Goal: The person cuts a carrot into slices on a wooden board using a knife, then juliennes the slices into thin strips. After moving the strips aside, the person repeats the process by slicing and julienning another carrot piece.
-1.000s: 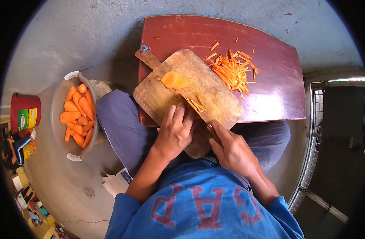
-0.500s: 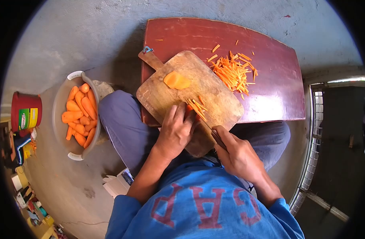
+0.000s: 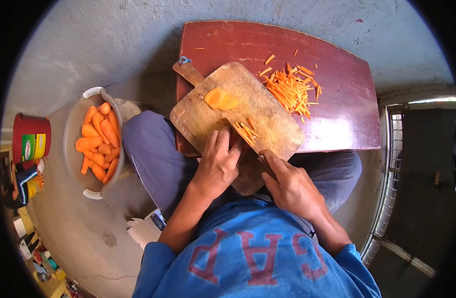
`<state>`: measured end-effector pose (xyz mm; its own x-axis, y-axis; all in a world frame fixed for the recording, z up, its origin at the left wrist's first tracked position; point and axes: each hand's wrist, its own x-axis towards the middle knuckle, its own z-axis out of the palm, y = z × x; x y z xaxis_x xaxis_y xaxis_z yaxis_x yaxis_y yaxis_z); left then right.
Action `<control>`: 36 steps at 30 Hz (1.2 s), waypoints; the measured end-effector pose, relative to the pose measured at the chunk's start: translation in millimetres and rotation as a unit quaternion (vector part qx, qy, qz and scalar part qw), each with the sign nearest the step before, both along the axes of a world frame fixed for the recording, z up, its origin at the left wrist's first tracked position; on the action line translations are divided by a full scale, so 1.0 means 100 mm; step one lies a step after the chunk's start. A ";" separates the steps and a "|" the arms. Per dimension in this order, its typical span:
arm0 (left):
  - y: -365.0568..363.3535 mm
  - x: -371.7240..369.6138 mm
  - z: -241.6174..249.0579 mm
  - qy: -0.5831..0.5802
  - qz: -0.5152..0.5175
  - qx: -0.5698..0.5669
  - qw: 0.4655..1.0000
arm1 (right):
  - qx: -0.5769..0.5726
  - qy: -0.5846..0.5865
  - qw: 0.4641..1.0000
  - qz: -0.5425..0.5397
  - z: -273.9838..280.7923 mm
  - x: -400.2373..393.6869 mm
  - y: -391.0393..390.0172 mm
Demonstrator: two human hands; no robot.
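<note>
A wooden cutting board (image 3: 272, 124) lies tilted across the near edge of the red table (image 3: 337, 99). My right hand (image 3: 293, 191) is wrapped round the handle of a knife (image 3: 248, 144), whose blade points up and left over the board. Beside the blade, my left hand (image 3: 219, 161) has its fingers bent and pressed together at the board's lower left; what lies under the fingertips is mostly hidden. A few fresh carrot strips (image 3: 247, 133) rest just right of the blade. Overlapping carrot slices (image 3: 221, 99) lie higher on the board.
A pile of carrot strips (image 3: 291, 89) sits on the table beyond the board. At left, a grey basin (image 3: 73, 144) holds several peeled carrots (image 3: 108, 133), with a red bucket (image 3: 19, 134) farther left. A white box (image 3: 144, 231) is on the floor.
The knife and my right hand have shifted slightly left and up. My left hand has moved a little left, and the red-orange bit seen by its fingertips is now hidden.
</note>
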<state>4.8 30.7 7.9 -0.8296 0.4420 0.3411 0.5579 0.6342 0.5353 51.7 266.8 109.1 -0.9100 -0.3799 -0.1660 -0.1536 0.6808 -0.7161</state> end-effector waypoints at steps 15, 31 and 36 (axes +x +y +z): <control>0.00 -0.01 0.03 0.008 0.014 0.006 1.000 | -0.028 0.009 1.000 0.007 0.00 0.01 0.02; -0.05 -0.05 0.00 0.049 0.026 0.019 0.998 | -0.026 -0.005 1.000 0.016 0.11 0.01 0.03; -0.06 -0.05 0.02 0.043 0.023 0.002 0.999 | 0.009 -0.016 1.000 0.012 0.00 -0.09 -0.05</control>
<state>-0.6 25.0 10.2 -0.8170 0.4019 0.4135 0.5717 0.6587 0.4892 42.4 261.6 109.5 -0.8951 -0.3973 -0.2023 -0.1464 0.6906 -0.7083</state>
